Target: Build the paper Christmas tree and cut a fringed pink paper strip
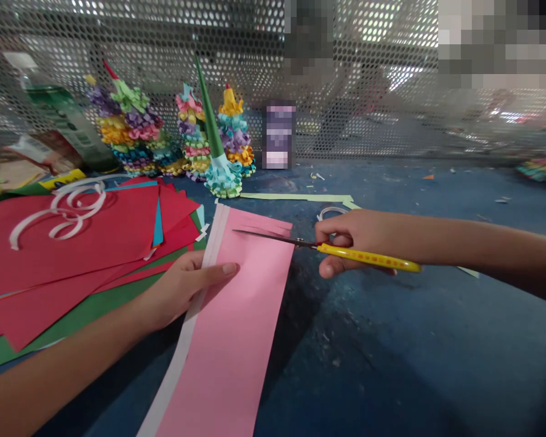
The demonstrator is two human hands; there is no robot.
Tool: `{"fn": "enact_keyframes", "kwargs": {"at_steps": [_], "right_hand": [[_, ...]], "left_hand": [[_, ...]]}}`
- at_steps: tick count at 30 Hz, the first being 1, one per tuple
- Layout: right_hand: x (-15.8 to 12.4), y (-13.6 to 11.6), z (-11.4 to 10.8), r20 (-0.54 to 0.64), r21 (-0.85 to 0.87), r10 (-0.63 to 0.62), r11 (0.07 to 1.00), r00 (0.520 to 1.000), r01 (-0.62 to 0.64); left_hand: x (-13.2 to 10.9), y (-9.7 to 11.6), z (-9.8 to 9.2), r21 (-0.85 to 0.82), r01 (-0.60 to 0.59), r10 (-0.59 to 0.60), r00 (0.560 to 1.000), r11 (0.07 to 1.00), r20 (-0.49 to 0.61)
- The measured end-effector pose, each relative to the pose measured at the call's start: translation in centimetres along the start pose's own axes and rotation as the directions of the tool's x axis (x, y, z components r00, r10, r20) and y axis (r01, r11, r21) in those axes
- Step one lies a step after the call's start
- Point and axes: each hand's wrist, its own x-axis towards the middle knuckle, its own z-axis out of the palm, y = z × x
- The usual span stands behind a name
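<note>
A long strip of pink paper (241, 315) with a white band down its left edge is pinched in my left hand (188, 285), thumb on top. Several narrow slits run in from its right edge near the far end. My right hand (346, 243) grips yellow-handled scissors (368, 257), whose blades lie across the pink paper just nearer than those slits, tips pointing left. How far the blades are apart is hard to tell. Behind the strip stands a green paper cone (212, 115) with a fringed pale blue and green base (225, 176).
Red paper sheets (86, 237) topped by curled white strips (75, 206) lie at left. Fringed colourful cones (134, 121), a bottle (66, 115) and a blurred phone-like object (278, 136) stand along the perforated metal screen (164, 30). A pale green strip (295, 197) and scraps lie on the blue table (391, 352).
</note>
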Motion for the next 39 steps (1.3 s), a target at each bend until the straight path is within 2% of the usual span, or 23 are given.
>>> {"fn": "enact_keyframes", "kwargs": {"at_steps": [6,13,18,24,31,35,39], "right_hand": [[0.1,-0.2,0.3,-0.002,0.018,0.032,0.999,0.999,-0.032],[-0.5,0.1,0.4,0.117,0.074,-0.028,0.997,0.993,0.019],[0.2,0.2,0.7,0.061,0.057,-0.051,0.997,0.997,0.047],[0.7,-0.2,1.1,0.024,0.061,0.01,0.998,1.0,-0.012],[1.2,0.5,1.8,-0.041,0.018,-0.007,1.0,0.999,0.008],[-0.3,0.8,1.7,0.06,0.055,0.0,0.998,0.998,-0.004],[-3.3,1.8,1.3,0.167,0.097,0.029,0.994,0.985,-0.045]], "left_hand": [[0.1,-0.2,-0.2,-0.044,-0.03,0.032,0.999,0.999,0.038],[0.2,-0.3,-0.3,0.002,-0.029,0.029,0.999,1.0,0.035],[0.0,-0.2,-0.1,0.008,-0.001,0.0,0.999,1.0,0.048],[-0.1,0.1,0.2,0.026,-0.009,0.007,0.999,1.0,0.045],[-0.4,0.3,0.4,0.036,-0.021,0.02,0.999,0.999,0.034],[-0.4,0.3,0.6,0.107,-0.004,0.008,0.999,0.994,-0.036],[-0.4,0.1,0.9,0.133,-0.049,0.058,0.996,0.99,-0.068]]}}
